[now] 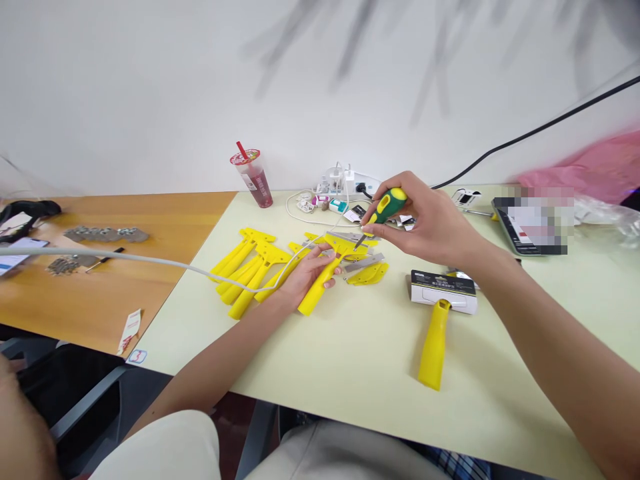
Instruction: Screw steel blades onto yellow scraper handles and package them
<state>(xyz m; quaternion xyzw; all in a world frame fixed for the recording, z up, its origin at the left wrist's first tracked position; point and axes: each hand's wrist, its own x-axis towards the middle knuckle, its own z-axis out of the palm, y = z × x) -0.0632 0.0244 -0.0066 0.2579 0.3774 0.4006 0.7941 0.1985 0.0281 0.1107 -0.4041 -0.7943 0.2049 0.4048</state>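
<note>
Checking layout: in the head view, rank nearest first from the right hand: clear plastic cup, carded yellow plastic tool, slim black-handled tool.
1. Carded yellow tool, below the right hand.
2. Plastic cup, left.
3. Black-handled tool, far left.

Matt yellow plastic scraper handle (319, 288)

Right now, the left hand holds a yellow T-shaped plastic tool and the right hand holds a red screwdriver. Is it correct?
Not quite: in the head view, the right hand holds a green-and-yellow screwdriver, not a red one. The left hand does hold the yellow tool.
</note>
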